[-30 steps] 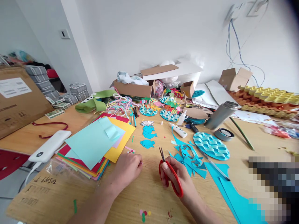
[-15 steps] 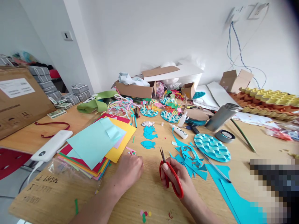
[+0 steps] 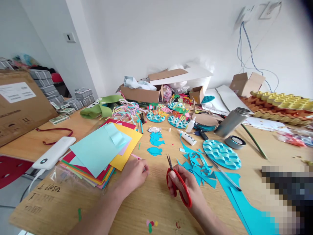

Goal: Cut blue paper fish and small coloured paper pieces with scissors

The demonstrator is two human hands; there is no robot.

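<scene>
My right hand (image 3: 182, 182) grips red-handled scissors (image 3: 182, 187) above the table, with the nearly closed blades pointing away from me. My left hand (image 3: 135, 173) rests on the wood beside the paper stack, its fingers curled in. Whatever may lie inside those fingers is hidden. Beyond both hands lie blue paper fish (image 3: 154, 151) in a short column, with a white drawn fish (image 3: 154, 130) at the far end. Blue paper scraps (image 3: 198, 168) are heaped just right of the scissors. A pink paper strip (image 3: 136, 157) shows at the far edge of my left hand.
Coloured paper sheets (image 3: 97, 147) are stacked on the left near a power bank (image 3: 55, 152). A glue bottle (image 3: 189, 138), a wavy blue disc (image 3: 222, 154), a pen (image 3: 227, 178) and a steel flask (image 3: 232, 122) stand or lie to the right.
My left hand has shifted slightly left and turned, covering the small coloured paper dots that showed beyond it. My right hand and the scissors stay almost in place.
</scene>
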